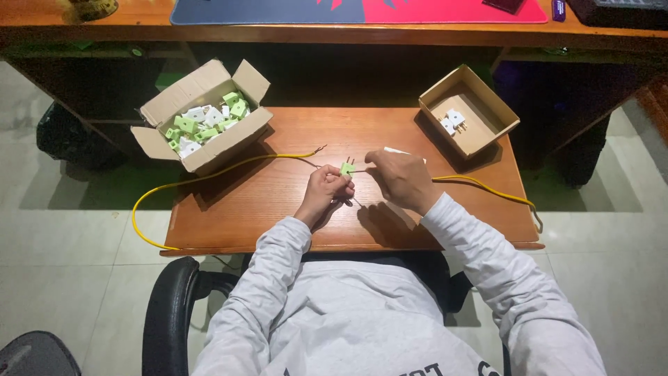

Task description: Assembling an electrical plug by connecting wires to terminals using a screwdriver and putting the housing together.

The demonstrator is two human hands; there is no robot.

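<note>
Meanwhile, the left hand [325,186] pinches a green plug [347,168], the right hand [402,177] grips a yellow wire [480,184], and plugs fill the open box [202,115] at the table's [278,216] far-left corner.

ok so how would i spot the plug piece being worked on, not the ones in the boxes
Start at the small wooden table and find the two hands at its middle. The left hand pinches a small green plug piece with its two metal prongs pointing up. Unlike the green and white pieces in the open cardboard box, it sits alone.
</note>
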